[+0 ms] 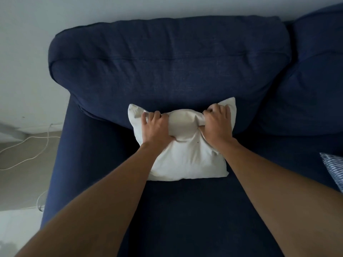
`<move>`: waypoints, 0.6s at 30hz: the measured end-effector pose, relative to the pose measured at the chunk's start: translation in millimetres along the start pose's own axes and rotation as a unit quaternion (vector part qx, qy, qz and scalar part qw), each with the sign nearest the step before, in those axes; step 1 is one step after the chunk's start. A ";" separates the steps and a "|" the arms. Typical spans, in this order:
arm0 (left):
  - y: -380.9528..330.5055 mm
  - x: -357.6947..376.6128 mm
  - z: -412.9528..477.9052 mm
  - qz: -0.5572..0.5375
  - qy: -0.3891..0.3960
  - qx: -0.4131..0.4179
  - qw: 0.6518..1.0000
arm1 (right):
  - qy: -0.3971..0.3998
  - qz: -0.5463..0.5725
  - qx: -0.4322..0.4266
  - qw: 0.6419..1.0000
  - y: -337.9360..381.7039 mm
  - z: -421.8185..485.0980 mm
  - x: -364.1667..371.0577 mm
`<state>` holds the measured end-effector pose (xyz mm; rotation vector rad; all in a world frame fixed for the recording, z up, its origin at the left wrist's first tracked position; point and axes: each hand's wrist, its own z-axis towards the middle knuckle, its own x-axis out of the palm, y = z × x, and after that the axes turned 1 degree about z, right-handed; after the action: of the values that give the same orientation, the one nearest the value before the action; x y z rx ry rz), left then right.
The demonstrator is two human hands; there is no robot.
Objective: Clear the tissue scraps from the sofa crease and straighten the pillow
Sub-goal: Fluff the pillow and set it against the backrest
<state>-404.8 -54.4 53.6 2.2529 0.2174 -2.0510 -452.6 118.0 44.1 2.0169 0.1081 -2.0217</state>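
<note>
Dark navy blue across the sofa (167,71), plain and unpatterned. Off-white, cream-tinged on the pillow (185,156) at frame centre. Blue-and-white streaked pattern on a fabric piece (334,167) at right edge. White cable (27,143) over grey-beige floor (22,182), lower left.

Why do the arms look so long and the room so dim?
Head view: the wide-angle lens stretches both forearms toward the bottom corners and bends the dark blue fabric sofa; soft, dim light leaves only faint shadows under the white square pillow; no glare.
</note>
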 end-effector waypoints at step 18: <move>-5.9 8.1 -24.1 -0.074 -0.201 -0.011 0.977 | -0.130 0.003 0.022 0.991 -4.4 -12.8 -10.8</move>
<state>-381.5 -44.3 48.0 1.8013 0.3809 -2.5087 -441.5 127.0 53.9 1.7550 0.0034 -2.2793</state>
